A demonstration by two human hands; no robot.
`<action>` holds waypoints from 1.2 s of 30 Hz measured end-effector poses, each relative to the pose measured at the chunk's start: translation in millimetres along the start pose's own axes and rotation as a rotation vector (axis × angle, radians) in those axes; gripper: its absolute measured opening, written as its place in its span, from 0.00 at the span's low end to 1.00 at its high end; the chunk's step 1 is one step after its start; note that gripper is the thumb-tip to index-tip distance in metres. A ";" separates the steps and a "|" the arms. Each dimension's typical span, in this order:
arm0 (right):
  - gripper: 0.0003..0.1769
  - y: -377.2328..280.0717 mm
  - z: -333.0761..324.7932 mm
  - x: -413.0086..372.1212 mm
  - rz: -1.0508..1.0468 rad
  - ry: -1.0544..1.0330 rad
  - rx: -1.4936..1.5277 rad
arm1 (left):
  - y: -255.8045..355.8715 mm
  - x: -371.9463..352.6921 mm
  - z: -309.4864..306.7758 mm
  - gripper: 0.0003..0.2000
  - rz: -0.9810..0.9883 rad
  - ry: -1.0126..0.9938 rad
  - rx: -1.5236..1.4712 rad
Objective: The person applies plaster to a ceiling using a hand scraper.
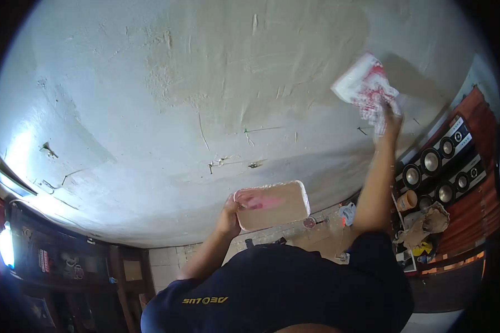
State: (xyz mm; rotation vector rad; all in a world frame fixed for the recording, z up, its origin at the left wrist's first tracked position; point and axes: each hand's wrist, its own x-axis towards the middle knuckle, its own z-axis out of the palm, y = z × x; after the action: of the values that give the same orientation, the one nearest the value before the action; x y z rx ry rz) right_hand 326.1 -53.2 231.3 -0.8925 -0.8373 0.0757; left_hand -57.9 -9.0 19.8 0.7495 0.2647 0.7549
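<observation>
Left hand (228, 219) grips the shallow rectangular tray with a pale rim and pink smears (275, 205) by one end, below the scuffed pale-painted wall (178, 127). Right hand (393, 121) grasps the white, red-pink-stained, crumpled-looking piece (366, 83), raised at the wall; blur hides its exact type, can't confirm contact. Best handling, my read: tray level and close under, even light pressure, steer round the thin dark nail (362, 131) beside that hand; it could snag.

Lamp (5, 245) at left glaring, wall (194, 111) bright nearby; shadow (422, 80) beside blurred right grip (391, 114); fisheye curvature, black corners.
</observation>
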 end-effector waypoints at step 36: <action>0.20 16.3 -41.0 -237.8 0.631 -0.156 0.069 | -14.8 49.3 15.6 0.23 -0.151 -0.009 -0.083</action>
State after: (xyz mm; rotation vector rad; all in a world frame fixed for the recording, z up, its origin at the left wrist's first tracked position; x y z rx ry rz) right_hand 194.3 -161.7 60.0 -1.0677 -0.6647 0.7274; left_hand -7.8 10.4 22.6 0.6463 0.2769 0.6156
